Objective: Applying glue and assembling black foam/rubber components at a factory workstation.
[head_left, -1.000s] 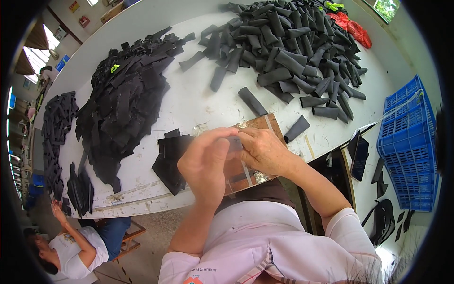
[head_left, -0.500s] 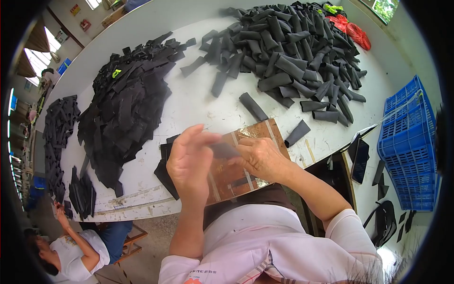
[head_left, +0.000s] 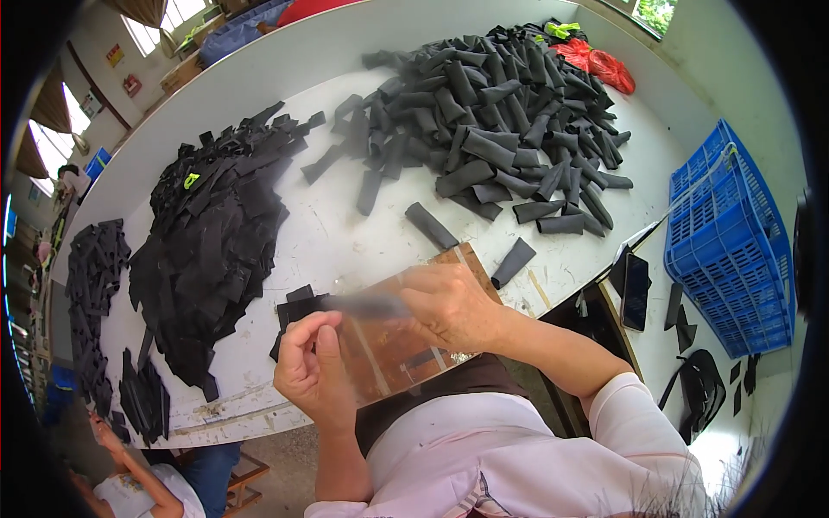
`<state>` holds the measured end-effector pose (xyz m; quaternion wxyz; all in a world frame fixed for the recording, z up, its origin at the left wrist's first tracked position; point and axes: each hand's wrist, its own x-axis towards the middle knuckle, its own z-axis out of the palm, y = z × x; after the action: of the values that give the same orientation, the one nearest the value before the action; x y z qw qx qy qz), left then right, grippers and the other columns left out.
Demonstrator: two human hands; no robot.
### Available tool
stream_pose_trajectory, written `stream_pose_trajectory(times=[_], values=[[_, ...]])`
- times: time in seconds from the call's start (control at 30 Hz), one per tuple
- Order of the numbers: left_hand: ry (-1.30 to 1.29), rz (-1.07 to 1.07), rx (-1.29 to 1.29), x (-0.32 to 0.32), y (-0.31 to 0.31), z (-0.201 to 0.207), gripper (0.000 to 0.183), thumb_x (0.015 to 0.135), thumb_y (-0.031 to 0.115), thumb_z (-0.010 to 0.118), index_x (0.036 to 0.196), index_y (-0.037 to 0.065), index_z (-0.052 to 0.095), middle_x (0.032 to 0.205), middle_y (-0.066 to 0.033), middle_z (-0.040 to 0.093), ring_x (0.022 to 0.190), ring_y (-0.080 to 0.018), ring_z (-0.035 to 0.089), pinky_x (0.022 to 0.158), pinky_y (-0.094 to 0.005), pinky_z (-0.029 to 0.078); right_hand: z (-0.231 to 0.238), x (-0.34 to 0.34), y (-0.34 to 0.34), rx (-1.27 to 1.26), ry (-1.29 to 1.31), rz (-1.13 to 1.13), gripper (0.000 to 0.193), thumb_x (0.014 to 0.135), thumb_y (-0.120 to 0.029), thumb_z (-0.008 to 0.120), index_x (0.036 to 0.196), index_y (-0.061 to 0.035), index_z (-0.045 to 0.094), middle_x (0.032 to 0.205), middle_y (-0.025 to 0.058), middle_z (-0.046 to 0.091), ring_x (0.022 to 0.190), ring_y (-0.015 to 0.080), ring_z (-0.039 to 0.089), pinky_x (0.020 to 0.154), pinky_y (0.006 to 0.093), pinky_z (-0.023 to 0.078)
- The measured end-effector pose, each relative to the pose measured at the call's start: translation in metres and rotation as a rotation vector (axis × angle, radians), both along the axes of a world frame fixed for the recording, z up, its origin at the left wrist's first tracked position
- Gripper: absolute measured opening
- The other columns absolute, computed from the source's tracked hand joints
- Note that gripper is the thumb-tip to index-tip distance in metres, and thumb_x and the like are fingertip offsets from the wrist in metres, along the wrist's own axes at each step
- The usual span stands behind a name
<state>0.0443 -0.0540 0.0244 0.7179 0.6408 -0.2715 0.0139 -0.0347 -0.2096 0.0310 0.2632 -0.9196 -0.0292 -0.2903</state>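
Observation:
Between my hands is a dark grey fabric tube (head_left: 367, 305), smeared by motion. My right hand (head_left: 453, 304) is closed on its right end, with the fingertips partly hidden. My left hand (head_left: 313, 367) is just below the tube's other end, fingers half curled and thumb apart; nothing shows in its grasp. Under both hands a brown board (head_left: 393, 367) with pale strips spans from my lap to the table edge. Beside my left hand lies a small stack of black pieces (head_left: 300, 302). Two loose tubes, one left (head_left: 431, 226) and one right (head_left: 514, 262), lie past the board.
A heap of dark grey tubes (head_left: 492, 112) covers the far table; flat black pieces (head_left: 211, 233) are piled at left. Right of me are a blue crate (head_left: 734, 250), a phone (head_left: 635, 292) and a black bag (head_left: 695, 393). Another person's arm (head_left: 129, 470) reaches in at lower left.
My left hand has moved down and left, its fingers curling from a more spread pose. The tube has swung out leftward in my right hand. The whole view has shifted slightly.

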Motion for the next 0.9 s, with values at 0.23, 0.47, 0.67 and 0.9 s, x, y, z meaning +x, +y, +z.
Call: stream_pose_trajectory(times=[0.23, 0.47, 0.67, 0.9], values=[[0.078, -0.418, -0.016, -0.028, 0.021, 0.031, 0.015, 0.080, 0.011, 0.058, 0.078, -0.004, 0.058, 0.072, -0.0103, 0.061, 0.066, -0.0139, 0.054, 0.062, -0.0240, 0.042, -0.010, 0.034, -0.107, 0.842, -0.212, -0.469, 0.043, 0.084, -0.031, 0.046, 0.063, 0.0054, 0.053, 0.049, 0.0107, 0.051, 0.044, 0.0161, 0.048, 0.046, 0.0297, 0.038], [0.053, -0.753, -0.160, -0.033, 0.031, 0.057, 0.025, 0.079, 0.020, 0.060, 0.074, -0.004, 0.060, 0.068, -0.0142, 0.061, 0.059, -0.0216, 0.057, 0.055, -0.0286, 0.044, -0.126, -0.020, -0.048, 0.517, 0.161, -0.676, 0.028, 0.084, -0.023, 0.048, 0.087, 0.0030, 0.057, 0.071, 0.0207, 0.058, 0.070, 0.0345, 0.058, 0.064, 0.0377, 0.044], [0.126, -1.042, -0.523, -0.047, 0.026, 0.074, 0.019, 0.076, 0.012, 0.063, 0.074, -0.006, 0.057, 0.069, -0.0165, 0.058, 0.057, -0.0266, 0.056, 0.054, -0.0295, 0.046, -0.137, -0.049, -0.035, 0.254, 0.166, -0.519, 0.012, 0.083, -0.010, 0.050, 0.087, 0.0002, 0.055, 0.080, 0.0157, 0.058, 0.073, 0.0300, 0.057, 0.065, 0.0333, 0.044], [0.134, -1.146, -0.725, -0.050, 0.052, 0.084, 0.011, 0.076, 0.010, 0.064, 0.079, -0.001, 0.062, 0.076, -0.0097, 0.062, 0.062, -0.0175, 0.060, 0.055, -0.0242, 0.046, -0.150, -0.044, -0.026, -0.095, 0.197, -0.535, 0.009, 0.082, -0.011, 0.051, 0.086, -0.0038, 0.052, 0.078, 0.0122, 0.058, 0.071, 0.0302, 0.056, 0.060, 0.0364, 0.043]])
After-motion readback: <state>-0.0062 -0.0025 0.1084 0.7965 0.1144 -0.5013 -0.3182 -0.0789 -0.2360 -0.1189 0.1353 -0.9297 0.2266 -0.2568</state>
